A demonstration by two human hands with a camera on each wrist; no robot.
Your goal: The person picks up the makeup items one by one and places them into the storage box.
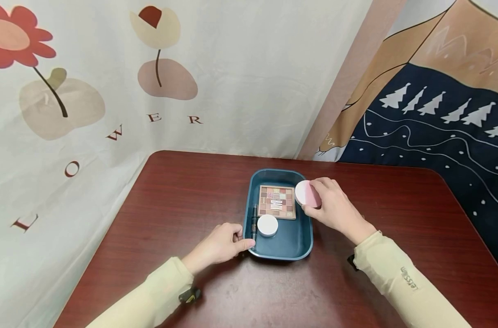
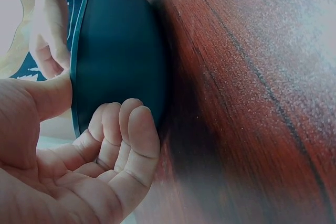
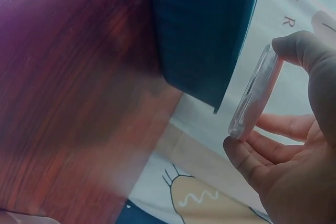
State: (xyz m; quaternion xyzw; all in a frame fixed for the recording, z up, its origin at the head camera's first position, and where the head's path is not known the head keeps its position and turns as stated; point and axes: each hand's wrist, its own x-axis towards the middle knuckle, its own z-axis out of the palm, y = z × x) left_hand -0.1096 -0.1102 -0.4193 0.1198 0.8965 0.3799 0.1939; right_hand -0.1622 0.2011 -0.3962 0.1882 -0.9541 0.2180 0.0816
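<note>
White fabric backdrop (image 1: 253,68) fills the upper left and centre, printed with flowers and the letters L O W E R. Reddish-brown wood-grain table (image 1: 183,196) below it, across the lower half.

Bottom left: pale yellow-green left sleeve (image 1: 159,289), small black device (image 1: 189,295) at the cuff. Left hand (image 1: 220,243) is on the lower-left corner of the blue tray (image 1: 287,241): thumb over the rim, other fingers bent in together against the outer wall (clearest from the left wrist), so it has the edge pinched. Tray sits just below and right of frame centre, flat on the table.

Tray contents, left to right: slim black cosmetic pen (image 1: 254,221), lengthwise along the left wall; round white-lidded jar (image 1: 267,225), just right of the pen, overlapping the palette's lower edge in the head view (can't tell if they touch); square eyeshadow palette (image 1: 269,202), lettering across its middle, in the upper half.

Next, round pink-and-white compact (image 1: 306,195), above the tray's right rim, apart from it; right wrist view shows it tilted, almost edge-on. Right hand (image 1: 335,207) has it clamped by the edges, thumb on one side, fingertips opposite.

Lower right: matching right sleeve (image 1: 400,273), printed lettering on the forearm. Upper right: navy-and-tan fabric (image 1: 429,132) with white trees.
</note>
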